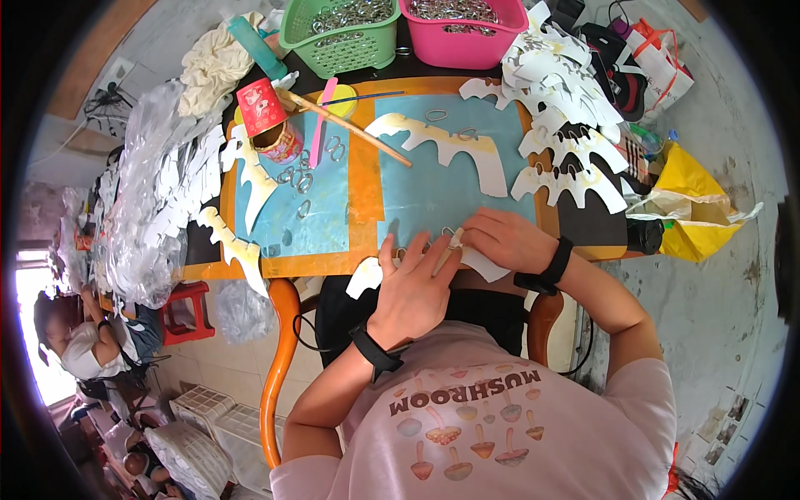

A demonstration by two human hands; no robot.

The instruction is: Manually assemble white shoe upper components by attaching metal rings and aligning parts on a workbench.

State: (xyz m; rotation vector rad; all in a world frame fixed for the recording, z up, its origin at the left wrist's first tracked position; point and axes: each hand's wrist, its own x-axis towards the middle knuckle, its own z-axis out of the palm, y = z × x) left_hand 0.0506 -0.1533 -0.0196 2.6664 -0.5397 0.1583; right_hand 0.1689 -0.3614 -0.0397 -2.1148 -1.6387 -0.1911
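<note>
A white scalloped cut-out strip lies at the near edge of the table under both my hands. My left hand rests over it with fingers spread, pressing it down and covering its middle. The fingertips of my right hand are pinched on the strip's upper edge, beside a small metal ring that is partly hidden. Just beyond them lies another curved white strip with a yellowish coated edge. Loose oval metal rings are on and around it.
A wooden stick leans from a red tub at the left. Green and pink baskets of metal rings stand at the back. More white strips pile up right. A yellow bag sits beyond; another person is far left.
</note>
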